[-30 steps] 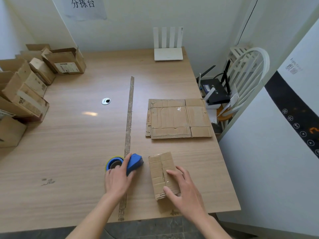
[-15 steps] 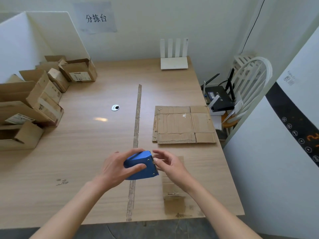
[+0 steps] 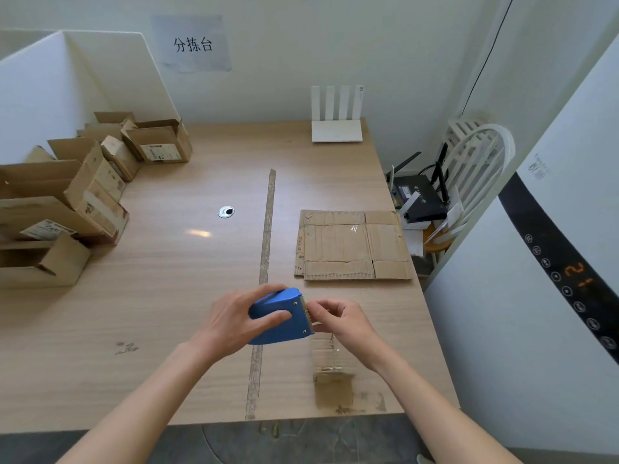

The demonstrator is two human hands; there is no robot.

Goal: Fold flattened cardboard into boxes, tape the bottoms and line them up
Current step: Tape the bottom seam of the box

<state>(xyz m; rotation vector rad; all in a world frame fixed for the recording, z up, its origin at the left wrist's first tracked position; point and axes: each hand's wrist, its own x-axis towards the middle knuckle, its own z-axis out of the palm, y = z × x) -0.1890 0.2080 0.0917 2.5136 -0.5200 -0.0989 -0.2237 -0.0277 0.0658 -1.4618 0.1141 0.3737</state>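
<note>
- Low in the middle of the frame, left hand (image 3: 234,321) wrapped around a blue tape dispenser (image 3: 279,318), thumb across its side, held above the wooden table (image 3: 167,296).
- Just right of it, right hand (image 3: 345,321) with fingers curled, pinching at the dispenser's toothed cutting edge; whether any tape is between the fingertips cannot be told.
- Below the right hand, near the table's front edge, small folded cardboard box (image 3: 330,361) lying on the tabletop, partly hidden by the wrist.
- Right of centre, flattened cardboard (image 3: 351,246) lying flat close to the table's right edge, well apart from both hands.
- Along the left edge, running toward the upper left, a cluster of assembled boxes (image 3: 93,182) with flaps open.
- Down the middle of the table, a long worn tape strip (image 3: 266,236); left of it, a small round metal grommet (image 3: 226,212).
- At the far edge of the table, top centre, white router (image 3: 336,123) with 4 upright antennas.
</note>
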